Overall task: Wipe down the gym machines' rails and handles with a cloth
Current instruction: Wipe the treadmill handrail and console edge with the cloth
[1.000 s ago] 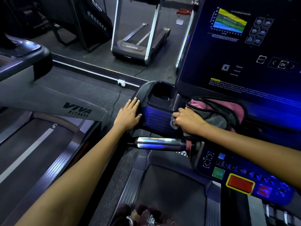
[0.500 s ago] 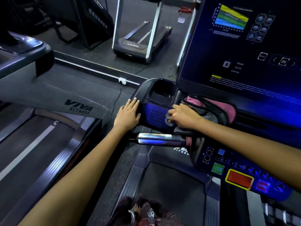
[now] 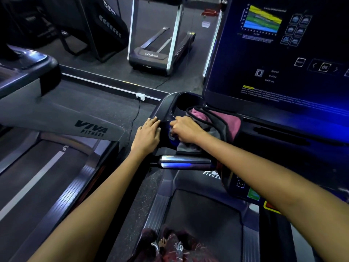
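A pink and grey cloth lies bunched on the treadmill console's left corner, beside its cup holder. My right hand grips the cloth and presses it against the corner's front face. My left hand rests flat with straight fingers on the outer left side of that corner. Just below both hands a chrome handle sticks out to the left, and the cloth's lower edge hangs down to it.
The big console screen rises at the right, its button panel partly under my right arm. A second treadmill marked VIVA FITNESS stands at the left. A wall mirror and a floor socket lie ahead. My feet are on the belt.
My right hand has slid the cloth leftward across the console corner, closer to my left hand. My left hand has stayed in place.
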`<action>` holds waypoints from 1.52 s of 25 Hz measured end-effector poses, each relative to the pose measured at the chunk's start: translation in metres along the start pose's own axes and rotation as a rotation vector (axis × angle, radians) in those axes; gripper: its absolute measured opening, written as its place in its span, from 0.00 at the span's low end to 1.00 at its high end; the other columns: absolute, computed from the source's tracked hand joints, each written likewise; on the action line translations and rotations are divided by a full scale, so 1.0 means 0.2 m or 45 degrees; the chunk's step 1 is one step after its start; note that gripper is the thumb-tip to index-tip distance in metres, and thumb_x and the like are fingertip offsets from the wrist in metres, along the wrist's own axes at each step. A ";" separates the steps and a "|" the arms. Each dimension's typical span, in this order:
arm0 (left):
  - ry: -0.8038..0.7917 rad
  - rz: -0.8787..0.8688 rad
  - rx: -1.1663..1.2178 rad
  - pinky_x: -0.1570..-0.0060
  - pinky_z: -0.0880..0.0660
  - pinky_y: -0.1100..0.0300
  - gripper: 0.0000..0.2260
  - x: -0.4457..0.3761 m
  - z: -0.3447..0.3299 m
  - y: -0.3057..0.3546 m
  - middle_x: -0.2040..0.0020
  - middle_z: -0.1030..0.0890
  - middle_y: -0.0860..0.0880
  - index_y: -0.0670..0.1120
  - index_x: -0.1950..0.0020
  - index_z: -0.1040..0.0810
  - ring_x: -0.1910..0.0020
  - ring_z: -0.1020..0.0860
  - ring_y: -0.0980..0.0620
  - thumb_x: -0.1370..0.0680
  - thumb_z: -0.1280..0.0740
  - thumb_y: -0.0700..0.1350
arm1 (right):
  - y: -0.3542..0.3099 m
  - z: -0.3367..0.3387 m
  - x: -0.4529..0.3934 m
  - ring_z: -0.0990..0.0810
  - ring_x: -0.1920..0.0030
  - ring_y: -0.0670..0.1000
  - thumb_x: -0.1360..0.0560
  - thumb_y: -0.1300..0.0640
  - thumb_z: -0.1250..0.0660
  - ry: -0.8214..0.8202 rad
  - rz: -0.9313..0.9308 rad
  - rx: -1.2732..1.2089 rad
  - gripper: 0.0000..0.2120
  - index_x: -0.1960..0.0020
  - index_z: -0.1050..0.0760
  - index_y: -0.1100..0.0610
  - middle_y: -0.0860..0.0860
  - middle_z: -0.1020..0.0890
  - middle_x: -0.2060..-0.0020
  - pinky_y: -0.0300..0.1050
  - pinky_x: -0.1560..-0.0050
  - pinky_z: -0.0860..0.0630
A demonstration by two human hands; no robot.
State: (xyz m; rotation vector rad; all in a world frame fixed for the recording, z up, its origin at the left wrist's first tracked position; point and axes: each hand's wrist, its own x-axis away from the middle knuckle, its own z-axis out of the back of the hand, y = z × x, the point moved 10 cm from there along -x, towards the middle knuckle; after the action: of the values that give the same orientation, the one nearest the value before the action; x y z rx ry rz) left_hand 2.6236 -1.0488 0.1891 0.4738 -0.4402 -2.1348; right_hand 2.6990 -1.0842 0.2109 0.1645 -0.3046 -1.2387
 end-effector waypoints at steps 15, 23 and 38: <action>0.212 -0.003 0.189 0.31 0.38 0.54 0.15 0.22 0.10 -0.06 0.35 0.25 0.42 0.37 0.39 0.24 0.32 0.30 0.46 0.23 0.43 0.34 | -0.07 -0.04 -0.05 0.22 0.61 0.60 0.38 0.67 0.29 0.310 0.036 -0.358 0.05 0.62 0.20 0.62 0.59 0.22 0.60 0.50 0.67 0.26; 0.268 0.093 0.374 0.37 0.33 0.62 0.14 0.21 0.13 -0.11 0.39 0.22 0.44 0.36 0.46 0.20 0.38 0.25 0.47 0.24 0.43 0.30 | -0.16 -0.07 -0.04 0.21 0.61 0.60 0.40 0.68 0.27 0.299 0.011 -0.435 0.07 0.63 0.18 0.62 0.58 0.21 0.63 0.45 0.65 0.26; 0.237 0.143 0.387 0.41 0.32 0.62 0.16 0.24 0.14 -0.09 0.43 0.21 0.42 0.36 0.47 0.21 0.42 0.24 0.47 0.27 0.44 0.27 | -0.11 -0.12 -0.02 0.23 0.46 0.60 0.29 0.63 0.36 0.074 -0.252 -0.607 0.13 0.45 0.20 0.59 0.59 0.19 0.47 0.49 0.47 0.28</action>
State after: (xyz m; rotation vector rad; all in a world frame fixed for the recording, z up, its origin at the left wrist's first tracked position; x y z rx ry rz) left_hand 2.5724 -1.0750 0.1966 0.7937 -0.6717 -1.9027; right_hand 2.6850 -1.0887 0.1816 -0.1840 0.0643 -1.4649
